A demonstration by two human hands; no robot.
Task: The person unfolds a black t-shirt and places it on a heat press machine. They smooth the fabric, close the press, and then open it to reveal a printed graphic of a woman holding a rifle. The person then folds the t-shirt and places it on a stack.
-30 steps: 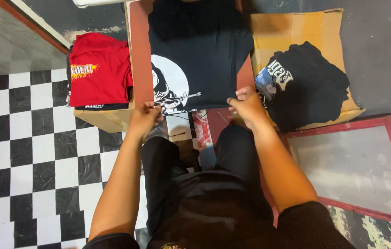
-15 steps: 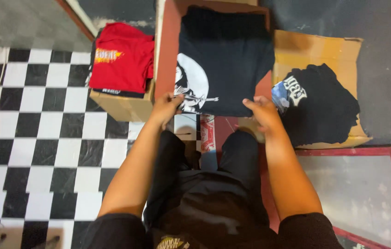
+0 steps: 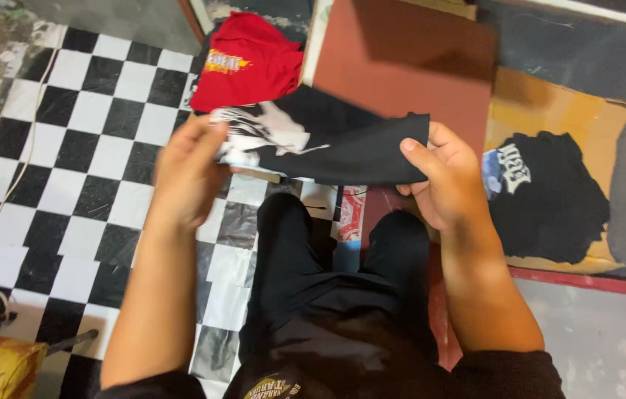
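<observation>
A black T-shirt [image 3: 328,144] with a white print hangs lifted and bunched between both hands, over the near edge of a reddish-brown board [image 3: 409,70]. My left hand [image 3: 189,174] grips its left end by the white print. My right hand [image 3: 442,177] pinches its right end, thumb on top. The board under the shirt is bare.
A red printed shirt [image 3: 250,63] lies on a box to the left of the board. Another black printed shirt [image 3: 546,192] rests on cardboard [image 3: 549,111] at the right. A red-framed screen [image 3: 601,332] sits at lower right. Black-and-white checkered floor [image 3: 76,148] spreads left, with a white cord [image 3: 14,177].
The black shirt lay flat on the board with my hands at its bottom hem; now it is pulled up off the board and gathered in both hands. The view has shifted left.
</observation>
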